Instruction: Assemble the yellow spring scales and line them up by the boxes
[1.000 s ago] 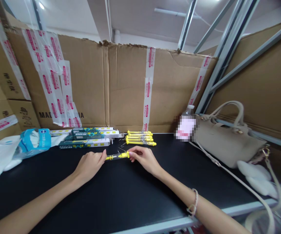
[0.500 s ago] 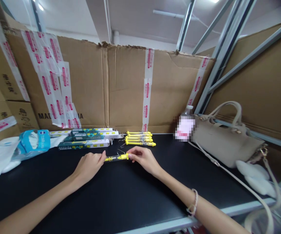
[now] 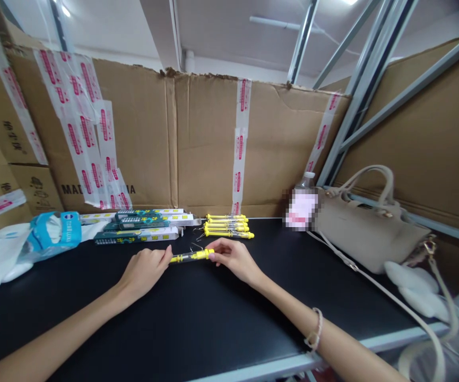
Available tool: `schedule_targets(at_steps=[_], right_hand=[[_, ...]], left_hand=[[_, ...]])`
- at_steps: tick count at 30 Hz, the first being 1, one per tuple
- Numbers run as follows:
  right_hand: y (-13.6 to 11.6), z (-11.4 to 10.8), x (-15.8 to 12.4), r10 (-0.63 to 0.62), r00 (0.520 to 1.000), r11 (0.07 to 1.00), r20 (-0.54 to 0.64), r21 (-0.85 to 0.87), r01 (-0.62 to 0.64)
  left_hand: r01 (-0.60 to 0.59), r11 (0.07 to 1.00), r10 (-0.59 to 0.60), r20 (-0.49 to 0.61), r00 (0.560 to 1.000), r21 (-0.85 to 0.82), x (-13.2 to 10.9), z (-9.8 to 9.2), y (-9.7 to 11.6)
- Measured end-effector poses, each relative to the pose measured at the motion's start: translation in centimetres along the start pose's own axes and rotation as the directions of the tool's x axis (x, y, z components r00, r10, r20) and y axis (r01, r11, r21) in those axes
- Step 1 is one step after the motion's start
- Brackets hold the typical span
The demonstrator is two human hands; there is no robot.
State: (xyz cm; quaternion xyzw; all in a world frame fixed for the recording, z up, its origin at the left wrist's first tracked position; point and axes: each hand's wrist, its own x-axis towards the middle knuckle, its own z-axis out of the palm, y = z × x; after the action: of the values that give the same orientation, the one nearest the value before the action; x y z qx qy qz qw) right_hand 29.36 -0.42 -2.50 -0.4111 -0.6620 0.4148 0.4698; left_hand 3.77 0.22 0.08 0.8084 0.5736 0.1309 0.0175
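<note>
A yellow, clear-barrelled spring scale (image 3: pixel 191 257) lies level between my two hands over the black tabletop. My left hand (image 3: pixel 146 269) is closed round its left end, hiding that end. The thumb and fingers of my right hand (image 3: pixel 235 260) pinch the yellow cap at its right end. A thin metal hook stands up behind the barrel. Just beyond, several more yellow spring scales (image 3: pixel 229 227) lie side by side, their hooks pointing left. To their left, long printed boxes (image 3: pixel 137 233) are stacked, some with open end flaps.
At the left sits a blue and white plastic package (image 3: pixel 56 233). A bottle (image 3: pixel 304 204), partly pixelated, stands at the back right beside a beige handbag (image 3: pixel 368 228), whose strap trails over the table (image 3: pixel 197 323). Taped cardboard (image 3: pixel 205 143) walls the back; metal shelf posts rise at right.
Both hands keep their hold on the spring scale. Its right end and the fingers of my right hand have shifted very slightly; the rest looks the same.
</note>
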Motion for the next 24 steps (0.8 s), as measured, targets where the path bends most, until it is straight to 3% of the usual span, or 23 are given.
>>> schedule_targets(at_steps=[5, 11, 24], right_hand=[[0.03, -0.24, 0.16, 0.009, 1.000, 1.000, -0.029, 0.000, -0.009], [-0.21, -0.11, -0.16, 0.009, 0.999, 0.998, 0.032, -0.058, -0.007], [-0.08, -0.04, -0.03, 0.004, 1.000, 1.000, -0.005, -0.005, -0.004]], left_hand=[[0.008, 1.000, -0.008, 0.011, 1.000, -0.002, 0.02, -0.03, 0.02], [0.020, 1.000, -0.020, 0.019, 1.000, 0.004, -0.03, -0.13, 0.20], [0.041, 0.999, -0.041, 0.011, 0.999, 0.002, 0.00, -0.02, 0.27]])
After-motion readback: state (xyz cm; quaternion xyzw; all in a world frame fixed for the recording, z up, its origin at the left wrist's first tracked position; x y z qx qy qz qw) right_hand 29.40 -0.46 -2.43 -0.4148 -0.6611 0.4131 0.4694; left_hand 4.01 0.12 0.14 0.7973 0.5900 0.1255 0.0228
